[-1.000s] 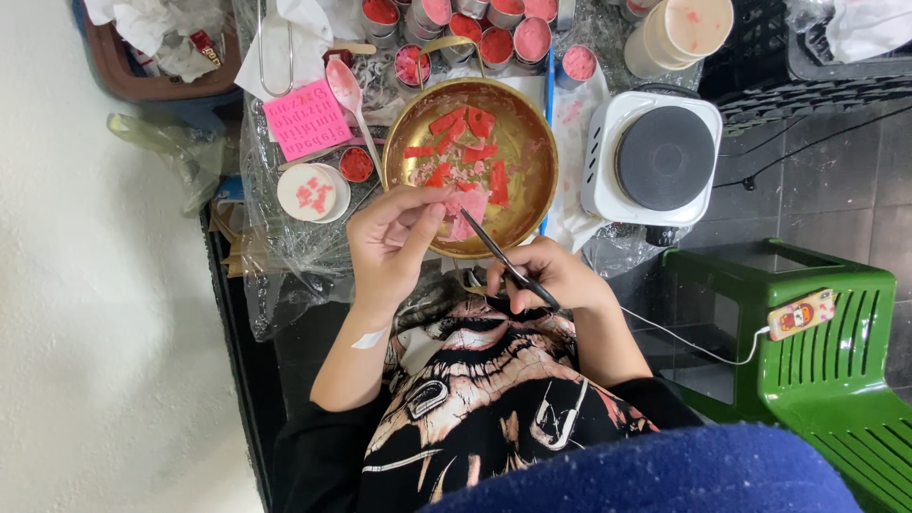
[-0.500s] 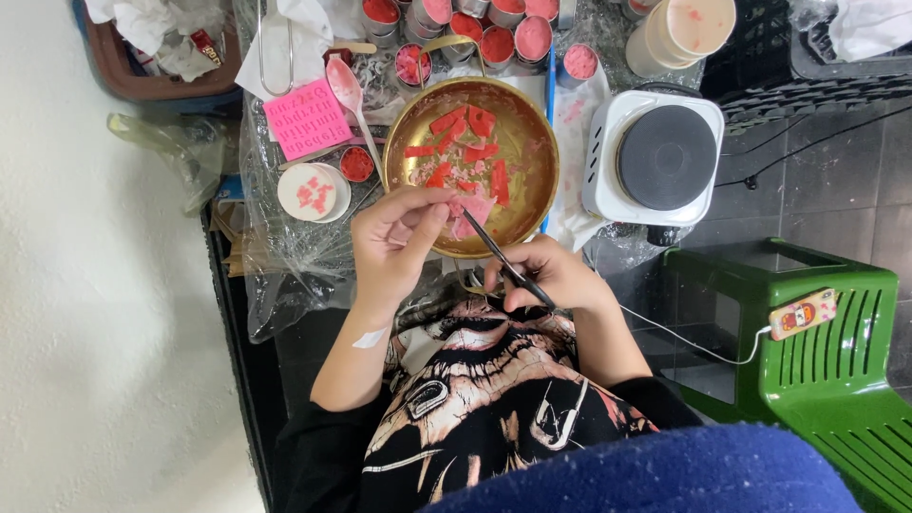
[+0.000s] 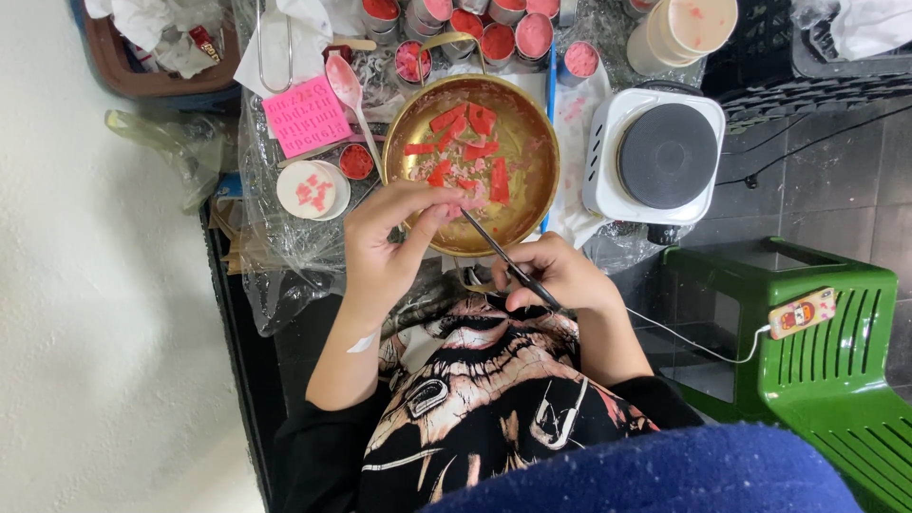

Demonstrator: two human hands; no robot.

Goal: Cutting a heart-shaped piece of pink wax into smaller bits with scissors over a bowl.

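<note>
Small pink piece pinched over a brass bowl, worked with a thin dark tool.

The left hand has its fingers closed narrowly on a small pink piece at the near rim of the brass bowl, while the right hand is wrapped tight around a thin dark tool whose tip meets that piece. The tip works right against the fingertips, so a slip could jab them or flick the piece off onto the plastic-covered tabletop. The hot plate stands just beside the bowl; whether it is on cannot be told. The tool's tip and the piece's shape are too small to make out, and the tins beyond are cut off.
</note>
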